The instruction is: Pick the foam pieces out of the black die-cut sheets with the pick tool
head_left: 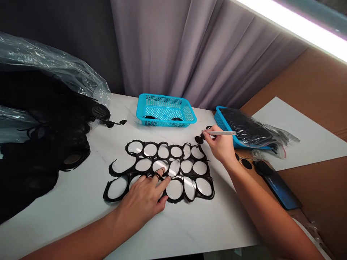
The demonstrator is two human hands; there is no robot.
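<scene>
A black sheet (199, 174) with rows of oval cut-outs lies on the white table, its edges ragged. My left hand (145, 193) rests palm down on its lower middle, fingers apart, with a thin black loop (156, 176) around one finger. Beyond the sheet's top right corner, my right hand (221, 144) pinches a slim white stick-like tool (223, 133); its exact kind is unclear. Small black oval pieces (198, 139) lie by the fingertips, and whether the tool touches one is hard to make out.
A blue basket (165, 124) holding a few black pieces stands at the back. To the right, another blue basket (223, 118) bears a plastic bag of black material (244, 126). Black leather-like material (40, 144) and clear plastic cover the left. Sunglasses (246, 163) and a dark blue box (283, 191) sit right.
</scene>
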